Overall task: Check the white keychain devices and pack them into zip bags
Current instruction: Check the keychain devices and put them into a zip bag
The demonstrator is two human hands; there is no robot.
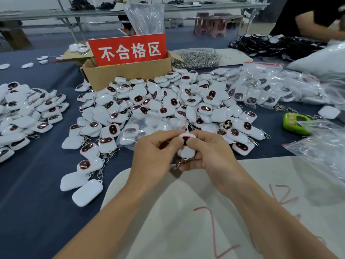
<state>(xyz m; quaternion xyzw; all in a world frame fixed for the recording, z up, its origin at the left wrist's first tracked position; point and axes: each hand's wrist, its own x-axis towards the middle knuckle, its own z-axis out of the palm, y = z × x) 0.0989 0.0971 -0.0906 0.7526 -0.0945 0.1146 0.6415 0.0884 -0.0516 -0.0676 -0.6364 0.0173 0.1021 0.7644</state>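
Both hands are busy with a single white rounded-square plastic keychain device with a dark red-rimmed face [186, 152]. It is held up just above the near edge of the table [37, 184], which is covered in dark blue cloth. The left hand [153, 154] pinches it from one side and the right hand [212, 156] grips it from the other with curled fingers, while its metal clasp hangs below. This looks like the checking step for one unit, which has not yet been bagged. Just beyond the hands a clear plastic zip bag with a red seal strip [149, 128] lies on the big central heap of loose white devices [168, 103], and it seems to hold a few units already. A second heap of the same devices [28, 111] lies to the left. At the right a mound of filled clear zip bags [270, 88] suggests a fair share is already packed. More empty clear bags [321, 152] wait at the near right. The brown cardboard box carrying a red sign with white characters [128, 73] stands behind the central heap, and what is inside it cannot be seen. Judging by the two loose heaps, a great deal of checking and bagging remains, so the task looks somewhere in its middle rather than near its end.
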